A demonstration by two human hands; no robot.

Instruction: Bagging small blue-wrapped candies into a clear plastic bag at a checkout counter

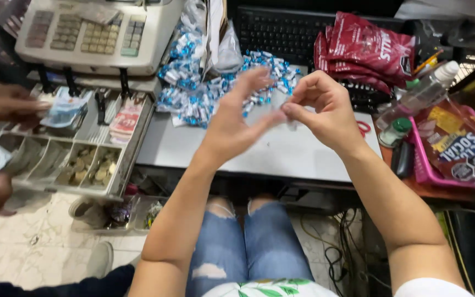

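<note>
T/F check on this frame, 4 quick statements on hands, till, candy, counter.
1. The cash drawer is open. True; coins show in its trays.
2. The wearer's hands are far apart. False; the left hand and right hand meet at the fingertips.
3. The candies have blue-and-white wrappers. True.
4. Another person's hand touches the keyboard. False; it is at the banknotes in the drawer.
</note>
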